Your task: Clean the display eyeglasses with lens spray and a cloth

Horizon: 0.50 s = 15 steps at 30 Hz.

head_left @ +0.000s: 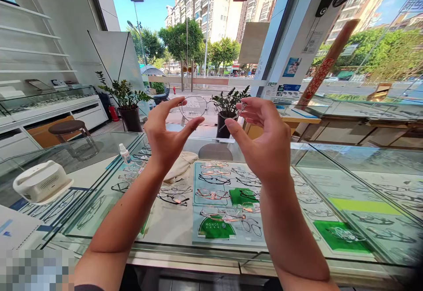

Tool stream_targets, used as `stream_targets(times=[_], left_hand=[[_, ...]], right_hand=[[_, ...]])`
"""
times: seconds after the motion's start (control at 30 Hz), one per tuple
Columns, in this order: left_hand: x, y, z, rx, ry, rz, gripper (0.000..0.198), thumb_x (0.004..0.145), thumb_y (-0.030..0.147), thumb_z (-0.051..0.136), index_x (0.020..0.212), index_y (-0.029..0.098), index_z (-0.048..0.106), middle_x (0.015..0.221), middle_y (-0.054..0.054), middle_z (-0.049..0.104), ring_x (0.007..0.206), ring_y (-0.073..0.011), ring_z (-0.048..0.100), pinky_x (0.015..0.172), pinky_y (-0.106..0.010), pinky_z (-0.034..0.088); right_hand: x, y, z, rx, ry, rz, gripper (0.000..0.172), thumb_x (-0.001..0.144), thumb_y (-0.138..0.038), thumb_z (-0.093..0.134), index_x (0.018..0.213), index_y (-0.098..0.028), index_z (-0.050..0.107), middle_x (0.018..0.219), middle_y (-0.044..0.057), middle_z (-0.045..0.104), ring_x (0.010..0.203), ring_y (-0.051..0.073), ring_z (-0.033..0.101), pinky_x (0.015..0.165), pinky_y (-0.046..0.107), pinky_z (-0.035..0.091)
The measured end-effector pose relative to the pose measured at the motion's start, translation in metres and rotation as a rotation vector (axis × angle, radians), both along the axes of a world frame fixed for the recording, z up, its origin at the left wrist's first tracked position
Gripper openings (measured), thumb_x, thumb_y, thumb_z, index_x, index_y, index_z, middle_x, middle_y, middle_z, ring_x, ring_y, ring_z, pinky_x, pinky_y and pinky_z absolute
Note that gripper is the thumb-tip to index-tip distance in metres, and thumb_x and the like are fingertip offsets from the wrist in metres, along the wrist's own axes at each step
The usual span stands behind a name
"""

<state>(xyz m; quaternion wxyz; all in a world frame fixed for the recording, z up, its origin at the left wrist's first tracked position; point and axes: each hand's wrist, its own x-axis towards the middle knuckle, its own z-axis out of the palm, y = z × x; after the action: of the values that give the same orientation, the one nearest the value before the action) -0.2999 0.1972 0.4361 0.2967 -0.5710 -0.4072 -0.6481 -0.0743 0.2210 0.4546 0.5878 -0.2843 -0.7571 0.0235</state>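
Observation:
A pair of thin-framed eyeglasses [194,108] is held up at chest height between my two hands, over the glass counter. My left hand [170,128] pinches the left lens rim between thumb and fingers. On the other side, my right hand [261,134] grips the right end of the frame, with the thumb low and the fingers above. The lenses are clear, and the street shows through them. Under my forearms, several eyeglasses [214,179] lie in rows on a pale display board [196,233]. A folded beige cloth [181,166] rests beside the board.
The glass display counter [251,256] spans the front. A white box-shaped device [42,183] and a small spray bottle [124,153] stand on its left. Beyond are a stool [68,127], potted plants [130,117], a fire extinguisher [113,113] and glass doors [188,73].

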Motion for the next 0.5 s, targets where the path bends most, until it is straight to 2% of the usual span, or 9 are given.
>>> stream_targets(times=[0.3, 0.5], left_hand=[[-0.0036, 0.0014, 0.0014, -0.048, -0.01, -0.052, 0.053, 0.088, 0.06, 0.089, 0.127, 0.027, 0.076, 0.118, -0.008, 0.083, 0.114, -0.0264, 0.078, 0.107, -0.046, 0.06], [-0.0013, 0.0027, 0.0018, -0.046, -0.004, -0.071, 0.048, 0.09, 0.056, 0.088, 0.126, 0.027, 0.075, 0.116, -0.007, 0.08, 0.11, -0.0251, 0.076, 0.102, -0.045, 0.061]], right_hand=[[-0.0007, -0.0019, -0.0001, 0.013, -0.017, -0.041, 0.055, 0.102, -0.039, 0.071, 0.154, -0.036, 0.057, 0.135, 0.01, 0.078, 0.125, 0.036, 0.075, 0.108, 0.06, 0.063], [-0.0017, -0.0053, 0.002, -0.004, 0.011, -0.047, 0.048, 0.102, -0.04, 0.071, 0.149, -0.035, 0.062, 0.134, 0.009, 0.078, 0.124, 0.035, 0.075, 0.109, 0.06, 0.062]])
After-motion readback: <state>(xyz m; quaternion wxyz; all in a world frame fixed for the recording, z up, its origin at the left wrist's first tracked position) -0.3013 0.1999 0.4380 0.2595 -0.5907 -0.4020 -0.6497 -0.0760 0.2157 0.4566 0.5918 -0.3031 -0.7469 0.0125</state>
